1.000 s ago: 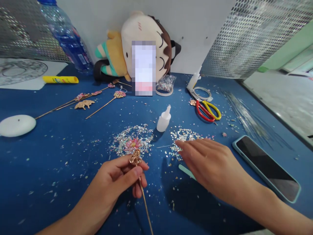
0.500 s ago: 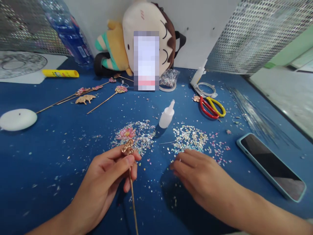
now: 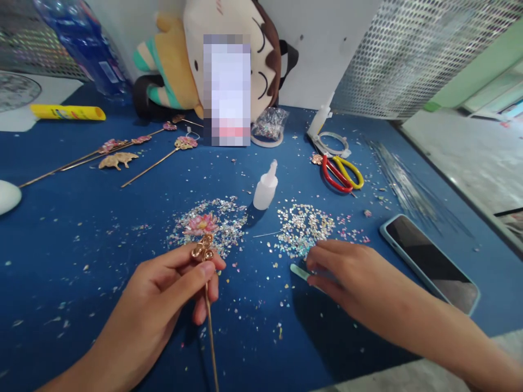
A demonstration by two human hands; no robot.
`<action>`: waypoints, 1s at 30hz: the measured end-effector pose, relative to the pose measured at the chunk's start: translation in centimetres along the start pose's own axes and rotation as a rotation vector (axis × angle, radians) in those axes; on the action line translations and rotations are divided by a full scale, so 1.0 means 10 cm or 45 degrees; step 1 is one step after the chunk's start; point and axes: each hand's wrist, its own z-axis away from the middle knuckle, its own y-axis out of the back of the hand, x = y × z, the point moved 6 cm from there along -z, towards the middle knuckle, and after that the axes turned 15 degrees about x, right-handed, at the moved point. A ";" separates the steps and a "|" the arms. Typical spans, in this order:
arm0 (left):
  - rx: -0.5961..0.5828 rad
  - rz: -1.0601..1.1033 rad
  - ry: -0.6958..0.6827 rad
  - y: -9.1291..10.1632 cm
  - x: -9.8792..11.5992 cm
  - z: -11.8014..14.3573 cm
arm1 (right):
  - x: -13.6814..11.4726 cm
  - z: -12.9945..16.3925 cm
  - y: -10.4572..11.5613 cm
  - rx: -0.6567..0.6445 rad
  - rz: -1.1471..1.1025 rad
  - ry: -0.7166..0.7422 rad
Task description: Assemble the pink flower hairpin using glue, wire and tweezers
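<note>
My left hand [image 3: 163, 302] pinches a gold hairpin [image 3: 210, 332] just below its head, thumb on top. Its shaft hangs down toward the bottom edge; looped gold wire and a pink flower [image 3: 202, 224] form the top. My right hand [image 3: 351, 275] has its fingers closed around a short, flat, pale green stick [image 3: 299, 271], whose rounded tip pokes out to the left. Below the flower's level lies a patch of glittering flakes [image 3: 232, 228]. Another flake patch [image 3: 304, 223] spreads just beyond my right fingers. A thin needle [image 3: 267, 234] lies between the patches.
A small white dropper bottle [image 3: 265, 190] stands mid-table. Red-and-yellow-handled pliers [image 3: 338, 179], thin wires [image 3: 404, 179] and a phone [image 3: 429, 261] lie to the right. Further hairpins [image 3: 153, 163], a yellow glue stick [image 3: 67, 112] and a plush doll [image 3: 171, 65] are at left and back.
The view has shifted, so the table's things appear further left. My right hand has moved rightward from the flakes, and the pale green stick now shows at its fingers. The left hand keeps its hold.
</note>
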 end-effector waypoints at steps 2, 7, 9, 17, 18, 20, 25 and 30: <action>-0.048 -0.033 0.005 0.00 -0.03 -0.01 | -0.08 0.05 0.00 -0.011 0.040 0.027; -0.078 -0.083 -0.034 0.01 -0.06 0.01 | -0.13 0.00 -0.02 0.082 0.221 0.056; -0.071 -0.108 -0.047 0.03 -0.06 0.01 | -0.14 -0.05 -0.03 0.115 0.276 0.074; -0.163 -0.277 -0.162 0.02 -0.07 0.01 | -0.23 0.06 -0.07 0.114 0.339 0.176; -0.153 -0.308 -0.184 0.00 -0.05 0.03 | -0.24 0.08 -0.07 0.107 0.340 0.182; -0.068 -0.356 -0.236 -0.03 0.01 0.08 | -0.27 0.10 -0.07 0.093 0.339 0.193; 0.224 -0.374 -0.243 -0.06 0.12 0.22 | -0.29 0.14 -0.06 0.075 0.341 0.217; 0.199 -0.390 -0.219 -0.08 0.11 0.24 | -0.26 0.14 -0.02 0.127 0.345 0.165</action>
